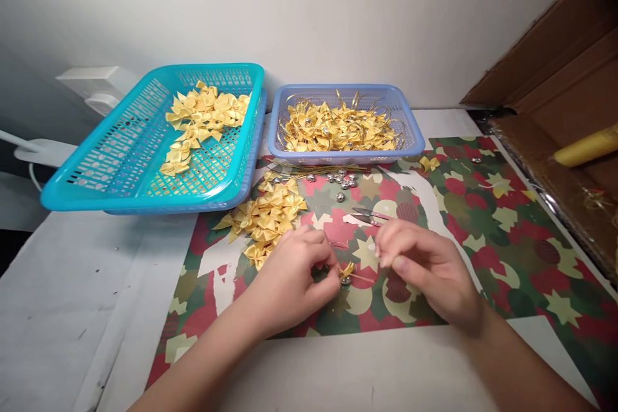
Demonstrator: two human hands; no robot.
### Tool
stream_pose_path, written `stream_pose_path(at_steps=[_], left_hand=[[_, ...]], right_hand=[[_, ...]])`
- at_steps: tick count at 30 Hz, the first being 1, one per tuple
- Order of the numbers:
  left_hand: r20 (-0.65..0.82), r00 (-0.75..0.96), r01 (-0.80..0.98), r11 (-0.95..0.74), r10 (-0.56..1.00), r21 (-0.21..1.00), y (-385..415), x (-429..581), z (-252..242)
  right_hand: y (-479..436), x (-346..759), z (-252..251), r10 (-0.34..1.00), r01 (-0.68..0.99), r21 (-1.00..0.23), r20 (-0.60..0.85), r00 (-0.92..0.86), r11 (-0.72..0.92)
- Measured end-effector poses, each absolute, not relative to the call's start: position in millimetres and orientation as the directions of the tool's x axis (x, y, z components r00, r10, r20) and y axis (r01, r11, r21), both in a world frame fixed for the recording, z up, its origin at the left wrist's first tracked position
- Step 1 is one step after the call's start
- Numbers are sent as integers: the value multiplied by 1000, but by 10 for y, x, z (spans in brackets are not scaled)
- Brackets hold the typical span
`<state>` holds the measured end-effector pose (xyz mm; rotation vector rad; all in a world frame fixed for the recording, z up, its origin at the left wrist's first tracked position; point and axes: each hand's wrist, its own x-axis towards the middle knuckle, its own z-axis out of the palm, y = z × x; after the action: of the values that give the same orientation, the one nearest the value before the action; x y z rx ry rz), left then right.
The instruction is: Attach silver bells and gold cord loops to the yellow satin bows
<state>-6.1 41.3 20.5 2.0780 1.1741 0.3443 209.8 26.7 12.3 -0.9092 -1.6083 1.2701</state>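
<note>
My left hand [297, 273] is closed in a pinch on a small yellow ribbon bow [346, 268] with a thin gold cord and a tiny silver bell below it. My right hand [425, 267] is closed too, its fingers pinching the other end of the gold cord just right of the bow. Both hands rest over a patterned red and green paper mat [506, 238]. A loose pile of yellow bows [268, 215] lies just beyond my left hand. Small thread snips [369, 215] lie right above my right hand.
A turquoise basket [120, 161] with yellow bows stands at the back left. A lilac basket [410, 125] of bows with gold cords stands at the back middle. Silver bells [342, 180] lie scattered in front of it. A cardboard box [570, 109] sits at the right.
</note>
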Motion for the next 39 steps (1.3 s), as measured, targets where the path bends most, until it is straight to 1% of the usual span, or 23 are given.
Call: stream_pose_path(at_steps=[2, 4, 5, 7, 9, 10, 12, 14, 16, 19, 22, 26, 28, 30, 33, 36, 39], left_hand=[[-124, 527, 648, -303, 840, 698, 372, -66, 217], [-137, 513, 656, -285, 847, 699, 350, -68, 224], [-140, 509, 657, -278, 849, 701, 344, -70, 224], [-139, 499, 654, -267, 855, 708, 338, -72, 221], [-132, 484, 649, -253, 865, 718, 333, -75, 214], [-128, 476, 645, -246, 870, 724, 330, -76, 209], [-117, 458, 637, -233, 881, 735, 323, -80, 197], [-114, 440, 627, -214, 891, 749, 316, -85, 181], [-126, 415, 617, -177, 901, 767, 308, -87, 163], [-144, 371, 594, -115, 917, 796, 293, -79, 139], [-161, 359, 555, -71, 919, 829, 275, -61, 120], [-281, 371, 497, 67, 885, 865, 259, -50, 93], [-353, 382, 454, 159, 854, 877, 259, -51, 81], [-387, 389, 427, 208, 836, 880, 261, -54, 73], [-367, 360, 464, 177, 858, 868, 259, -59, 73], [-348, 315, 522, 144, 883, 840, 255, -64, 83], [-324, 322, 537, 110, 890, 836, 255, -69, 91]], right_hand=[[251, 2111, 144, 909, 48, -968, 214, -358, 247], [243, 2109, 136, 926, 78, -966, 211, -314, 247], [240, 2099, 123, 941, 85, -972, 188, -283, 220], [233, 2062, 91, 967, 75, -990, 95, -238, 116], [222, 2008, 60, 974, 47, -999, 11, -227, 22], [217, 1980, 48, 975, 31, -1000, -6, -221, 1], [207, 1932, 35, 979, -3, -1000, 13, -205, 12], [200, 1902, 30, 982, -30, -998, 62, -176, 58], [195, 1889, 27, 983, -27, -995, 97, -155, 94], [189, 1883, 20, 983, -24, -995, 100, -155, 97], [186, 1878, 7, 986, -74, -994, 87, -145, 77], [182, 1876, -2, 992, -172, -984, 71, -103, 53], [175, 1881, 3, 991, -218, -975, 58, -117, 31], [163, 1885, 12, 986, -236, -971, 58, -154, 21], [148, 1889, 22, 979, -233, -972, 70, -194, 23], [147, 1888, 21, 978, -232, -972, 85, -188, 40], [152, 1883, 17, 978, -234, -971, 89, -190, 42]])
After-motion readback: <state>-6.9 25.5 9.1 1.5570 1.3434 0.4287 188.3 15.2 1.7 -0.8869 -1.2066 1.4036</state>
